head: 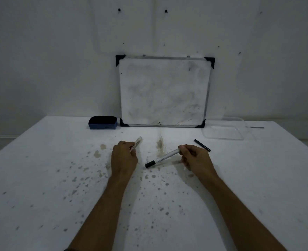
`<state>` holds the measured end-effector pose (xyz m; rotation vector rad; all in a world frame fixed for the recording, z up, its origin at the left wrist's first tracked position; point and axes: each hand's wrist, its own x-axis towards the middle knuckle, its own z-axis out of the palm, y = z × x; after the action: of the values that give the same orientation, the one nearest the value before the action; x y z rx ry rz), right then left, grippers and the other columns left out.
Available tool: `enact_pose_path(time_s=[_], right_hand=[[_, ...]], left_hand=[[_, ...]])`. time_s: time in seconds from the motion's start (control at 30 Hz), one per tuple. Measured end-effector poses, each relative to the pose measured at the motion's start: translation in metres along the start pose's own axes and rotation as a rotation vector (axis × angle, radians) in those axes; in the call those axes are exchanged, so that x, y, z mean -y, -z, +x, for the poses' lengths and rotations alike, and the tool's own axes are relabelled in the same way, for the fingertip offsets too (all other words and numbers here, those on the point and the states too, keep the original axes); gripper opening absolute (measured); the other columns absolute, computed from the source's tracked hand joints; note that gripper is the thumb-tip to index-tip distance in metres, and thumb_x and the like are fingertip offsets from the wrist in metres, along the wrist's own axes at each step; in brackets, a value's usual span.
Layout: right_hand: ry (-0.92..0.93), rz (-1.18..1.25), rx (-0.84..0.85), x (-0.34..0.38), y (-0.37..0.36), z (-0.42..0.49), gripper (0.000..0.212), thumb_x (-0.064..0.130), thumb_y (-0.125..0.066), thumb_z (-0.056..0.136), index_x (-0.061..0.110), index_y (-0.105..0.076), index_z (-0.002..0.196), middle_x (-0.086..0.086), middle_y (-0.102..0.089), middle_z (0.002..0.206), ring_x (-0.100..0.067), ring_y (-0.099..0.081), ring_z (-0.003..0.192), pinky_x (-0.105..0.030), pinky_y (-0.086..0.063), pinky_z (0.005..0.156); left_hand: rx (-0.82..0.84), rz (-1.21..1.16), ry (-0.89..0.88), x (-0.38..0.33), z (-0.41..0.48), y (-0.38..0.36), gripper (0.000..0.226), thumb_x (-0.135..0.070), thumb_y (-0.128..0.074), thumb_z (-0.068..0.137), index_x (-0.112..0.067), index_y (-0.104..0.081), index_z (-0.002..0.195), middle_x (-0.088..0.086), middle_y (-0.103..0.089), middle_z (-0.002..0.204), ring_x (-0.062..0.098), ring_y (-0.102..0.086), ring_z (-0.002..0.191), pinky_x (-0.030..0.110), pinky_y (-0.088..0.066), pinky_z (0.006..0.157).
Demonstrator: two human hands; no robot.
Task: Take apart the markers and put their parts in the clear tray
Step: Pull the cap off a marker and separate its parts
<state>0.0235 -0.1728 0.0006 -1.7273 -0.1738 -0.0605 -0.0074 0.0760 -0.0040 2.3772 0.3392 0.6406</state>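
White, stain-speckled table (pixel 41 169) is seen under dim light against a white wall. At the far edge, left to right: blue eraser (pixel 102 122), smudged whiteboard (pixel 163 91) leaned on the wall, clear tray (pixel 225 130) at far right with nothing visible inside. Both bare forearms are extended forward from the bottom of the frame. Left hand (pixel 124 157) is curled, knuckles up, fingers closed around a pale marker barrel (pixel 137 143), whose far end is poked out past the fingers toward the whiteboard. Right hand (pixel 194 158) is curled too, a second marker (pixel 161 158) pinched at its upper end by the fingertips, its black-capped end angled down-left, between the two hands. A black cap (pixel 202 145) is left lying on the table just beyond the right hand, well short of the tray.
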Motion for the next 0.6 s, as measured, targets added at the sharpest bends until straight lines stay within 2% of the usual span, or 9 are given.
enact_pose_path(time_s=[0.07,0.17,0.23,0.3,0.37,0.47,0.53,0.6], right_hand=[[-0.001,0.001,0.001,0.001,0.0,0.0,0.027,0.033,-0.064,0.102,0.011,-0.078,0.093,0.0,-0.068,0.062,-0.006,-0.055,0.048,-0.019,-0.046,0.048],[0.012,-0.007,-0.003,-0.001,0.001,-0.002,0.025,0.033,-0.065,0.101,0.014,-0.078,0.092,-0.001,-0.069,0.064,-0.006,-0.055,0.048,-0.019,-0.047,0.046],[0.018,-0.007,0.003,0.0,0.0,-0.003,0.024,0.032,-0.065,0.101,0.014,-0.078,0.093,-0.003,-0.069,0.065,-0.006,-0.054,0.048,-0.021,-0.047,0.046],[0.014,-0.007,0.013,0.002,0.0,-0.003,0.024,0.031,-0.065,0.101,0.013,-0.078,0.093,-0.003,-0.068,0.064,-0.007,-0.053,0.048,-0.02,-0.046,0.046],[0.0,-0.006,0.022,0.004,-0.001,-0.005,0.024,0.033,-0.066,0.101,0.015,-0.078,0.09,-0.002,-0.068,0.062,-0.01,-0.053,0.049,-0.021,-0.046,0.046],[-0.04,0.043,0.019,0.01,-0.005,-0.008,0.026,0.04,-0.069,0.098,0.018,-0.08,0.09,-0.005,-0.072,0.066,-0.012,-0.058,0.054,-0.026,-0.049,0.05],[-0.034,0.096,0.015,0.011,-0.008,-0.011,0.026,0.041,-0.071,0.095,0.017,-0.081,0.095,-0.005,-0.074,0.07,-0.01,-0.062,0.058,-0.024,-0.051,0.055],[-0.027,0.104,0.027,0.011,-0.009,-0.013,0.03,0.043,-0.072,0.095,0.014,-0.08,0.093,-0.001,-0.068,0.062,-0.006,-0.057,0.051,-0.018,-0.046,0.048]], left_hand=[[-0.039,-0.043,0.018,0.004,0.003,0.001,0.029,0.002,-0.065,0.094,-0.002,-0.073,0.122,0.021,-0.072,0.117,0.035,-0.065,0.106,0.04,-0.055,0.092],[-0.092,0.049,0.041,0.011,0.008,0.002,0.028,-0.004,-0.067,0.095,-0.007,-0.075,0.122,0.018,-0.075,0.117,0.037,-0.063,0.113,0.05,-0.051,0.098],[-0.116,0.106,0.023,0.009,0.008,0.002,0.03,-0.009,-0.069,0.095,-0.01,-0.074,0.124,0.014,-0.075,0.121,0.037,-0.058,0.121,0.049,-0.044,0.104],[-0.17,0.112,-0.069,-0.001,0.006,0.003,0.033,-0.017,-0.07,0.095,-0.009,-0.072,0.127,0.012,-0.073,0.127,0.034,-0.054,0.127,0.047,-0.039,0.108],[-0.181,-0.01,-0.23,-0.017,-0.004,0.002,0.036,-0.032,-0.063,0.1,-0.011,-0.07,0.129,0.009,-0.071,0.129,0.028,-0.055,0.126,0.045,-0.042,0.107],[0.094,-0.138,-0.403,-0.046,-0.029,-0.008,0.053,-0.061,-0.041,0.102,-0.025,-0.062,0.135,-0.001,-0.066,0.132,0.012,-0.057,0.117,0.033,-0.045,0.099],[0.123,-0.048,-0.513,-0.055,-0.042,-0.021,0.049,-0.059,-0.043,0.102,-0.026,-0.061,0.134,-0.002,-0.07,0.125,0.011,-0.065,0.104,0.025,-0.046,0.087],[0.059,0.034,-0.575,-0.055,-0.045,-0.029,0.039,-0.048,-0.046,0.105,-0.024,-0.063,0.13,-0.001,-0.076,0.115,0.015,-0.072,0.09,0.024,-0.052,0.073]])
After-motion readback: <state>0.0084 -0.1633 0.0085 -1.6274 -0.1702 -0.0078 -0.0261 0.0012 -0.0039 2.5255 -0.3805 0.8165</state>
